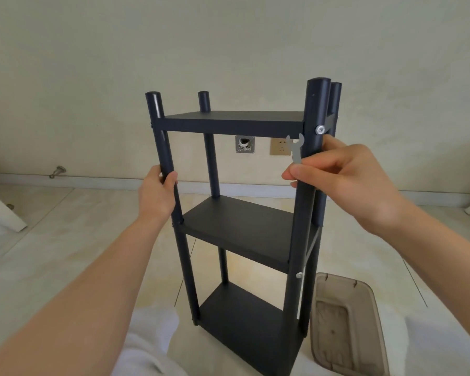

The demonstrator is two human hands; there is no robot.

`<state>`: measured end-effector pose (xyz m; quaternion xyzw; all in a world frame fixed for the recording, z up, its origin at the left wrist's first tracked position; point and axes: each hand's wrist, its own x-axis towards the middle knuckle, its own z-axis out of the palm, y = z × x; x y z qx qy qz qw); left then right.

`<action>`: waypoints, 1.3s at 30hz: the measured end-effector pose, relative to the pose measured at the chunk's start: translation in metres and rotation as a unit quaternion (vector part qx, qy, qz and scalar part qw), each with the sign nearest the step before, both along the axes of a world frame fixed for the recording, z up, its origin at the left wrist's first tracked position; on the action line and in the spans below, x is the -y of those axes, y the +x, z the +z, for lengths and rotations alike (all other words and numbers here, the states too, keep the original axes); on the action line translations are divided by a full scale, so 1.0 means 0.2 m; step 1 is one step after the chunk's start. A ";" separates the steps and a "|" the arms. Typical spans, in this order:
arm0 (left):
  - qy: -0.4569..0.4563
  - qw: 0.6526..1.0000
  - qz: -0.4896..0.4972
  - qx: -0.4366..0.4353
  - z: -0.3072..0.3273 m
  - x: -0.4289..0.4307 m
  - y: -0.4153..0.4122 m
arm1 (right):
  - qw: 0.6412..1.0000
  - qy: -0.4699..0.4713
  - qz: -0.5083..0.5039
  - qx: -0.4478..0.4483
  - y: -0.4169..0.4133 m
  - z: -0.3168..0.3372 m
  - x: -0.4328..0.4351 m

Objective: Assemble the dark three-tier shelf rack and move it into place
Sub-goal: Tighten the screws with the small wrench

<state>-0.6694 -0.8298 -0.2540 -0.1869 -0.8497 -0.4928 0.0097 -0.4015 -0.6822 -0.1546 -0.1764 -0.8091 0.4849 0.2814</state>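
The left hand (158, 195) is gripping the rigid, probably light rack (236, 229) by its left post (162, 147), the soundest hold, while the right hand (345, 180) is pinching a wrench (296, 150) at centre right.

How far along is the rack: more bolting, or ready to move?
Mostly built: the rack stands upright, all three shelves on four posts. In hand: left hand grips the front-left post, right hand pinches a small wrench below the top bolt. Left: perhaps snugging the middle bolt, which seems to protrude, then moving it into place.
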 end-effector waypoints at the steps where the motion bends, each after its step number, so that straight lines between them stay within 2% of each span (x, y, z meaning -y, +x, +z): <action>1: 0.002 1.000 0.000 0.001 0.00 -0.01 0.00 | 1.000 0.003 0.002 -0.003 0.00 0.00 0.00; 5: -0.029 1.000 0.008 0.006 0.03 -0.02 0.01 | 1.000 0.013 0.017 -0.004 0.02 0.01 0.01; 9: -0.189 0.981 0.001 0.039 0.08 -0.05 0.10 | 0.998 0.044 0.043 0.018 0.01 0.02 0.03; 11: -0.268 0.962 -0.036 0.044 0.14 -0.06 0.22 | 0.997 0.050 0.050 0.017 0.00 0.03 0.04; 13: -0.291 0.946 -0.137 0.044 0.21 -0.04 0.33 | 0.997 0.048 0.054 0.010 0.00 0.04 0.04; 15: -0.248 0.918 -0.287 0.118 0.27 -0.01 0.44 | 0.997 0.032 0.064 -0.001 -0.01 0.04 0.04; 16: -0.228 0.889 -0.361 0.162 0.29 0.00 0.50 | 0.997 0.027 0.069 -0.007 -0.02 0.04 0.03; 18: -0.176 0.847 -0.456 0.211 0.30 -0.01 0.62 | 0.997 0.023 0.073 -0.015 -0.03 0.03 0.03; 19: -0.141 0.850 -0.462 0.210 0.29 -0.03 0.67 | 0.997 0.023 0.073 -0.019 -0.04 0.03 0.03; 23: -0.018 0.921 -0.359 0.150 0.20 -0.14 0.83 | 0.996 0.028 0.074 -0.032 -0.05 0.03 0.01; 25: 0.011 0.934 -0.327 0.143 0.19 -0.17 0.86 | 0.996 0.025 0.073 -0.042 -0.06 0.02 0.00; 34: -0.020 0.912 -0.391 0.123 0.25 -0.11 0.84 | 0.995 0.047 0.037 -0.081 -0.06 0.00 0.03; 39: -0.002 0.897 -0.419 0.143 0.28 -0.07 0.82 | 0.992 0.044 0.043 -0.109 -0.05 0.01 0.02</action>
